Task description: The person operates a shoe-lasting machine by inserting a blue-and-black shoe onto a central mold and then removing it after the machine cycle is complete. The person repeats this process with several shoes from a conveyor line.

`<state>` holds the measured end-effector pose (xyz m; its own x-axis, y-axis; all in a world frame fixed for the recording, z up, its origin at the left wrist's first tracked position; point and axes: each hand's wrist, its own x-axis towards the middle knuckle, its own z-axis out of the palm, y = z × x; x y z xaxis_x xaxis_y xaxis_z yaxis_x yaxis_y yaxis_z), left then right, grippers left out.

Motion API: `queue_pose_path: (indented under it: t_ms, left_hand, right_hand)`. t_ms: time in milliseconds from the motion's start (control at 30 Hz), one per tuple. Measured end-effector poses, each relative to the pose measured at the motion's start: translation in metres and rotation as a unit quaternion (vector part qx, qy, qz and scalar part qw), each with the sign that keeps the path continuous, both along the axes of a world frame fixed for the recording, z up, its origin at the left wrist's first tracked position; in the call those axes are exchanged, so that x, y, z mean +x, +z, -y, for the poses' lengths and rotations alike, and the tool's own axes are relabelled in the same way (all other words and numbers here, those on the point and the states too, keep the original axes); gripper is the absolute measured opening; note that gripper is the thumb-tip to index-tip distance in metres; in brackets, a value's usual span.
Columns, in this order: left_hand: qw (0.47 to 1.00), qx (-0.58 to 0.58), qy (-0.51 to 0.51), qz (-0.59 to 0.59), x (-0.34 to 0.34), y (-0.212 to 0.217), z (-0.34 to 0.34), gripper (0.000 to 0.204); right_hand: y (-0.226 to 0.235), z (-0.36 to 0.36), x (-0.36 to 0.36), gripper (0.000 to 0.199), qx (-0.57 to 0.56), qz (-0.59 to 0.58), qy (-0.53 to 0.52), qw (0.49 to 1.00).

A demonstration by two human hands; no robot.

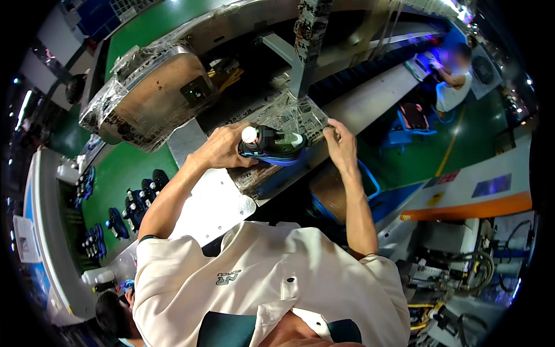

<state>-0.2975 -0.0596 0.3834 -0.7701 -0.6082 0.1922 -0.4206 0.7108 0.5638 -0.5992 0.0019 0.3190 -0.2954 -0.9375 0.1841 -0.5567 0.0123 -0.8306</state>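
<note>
A black sports shoe [269, 151] with a blue sole lies across the middle of the view, over a worktop wrapped in printed film. White pieces show at its opening and further along its upper. My left hand [222, 144] is closed round the shoe's left end, thumb low against the side and fingers over the far edge. Off the shoe's right end is my right hand [342, 143], its fingers curled and the thumb close to the index finger. Whatever may be between those fingertips is too small to make out.
Beyond the worktop stands a film-wrapped metal post [306, 52]. A rounded metal machine housing [153, 95] is at far left. Several dark shoes [139, 202] stand on a green surface at left. A seated person [454, 87] works by the line at far right, near a blue chair [415, 118].
</note>
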Motion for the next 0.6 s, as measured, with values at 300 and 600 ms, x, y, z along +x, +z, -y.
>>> queue_pose_path:
  t_ms: [300,600]
  left_hand:
    - [0.998,-0.03,-0.061,-0.015,0.014,-0.003,0.006,0.062]
    - [0.895,0.215,0.072,-0.385,0.031,-0.033,-0.013,0.068]
  right_hand:
    - [0.106,0.014,0.121,0.07,0.041,-0.229,0.333,0.914]
    - [0.072,-0.07,0.125,0.054,-0.109,-0.076,-0.009,0.991]
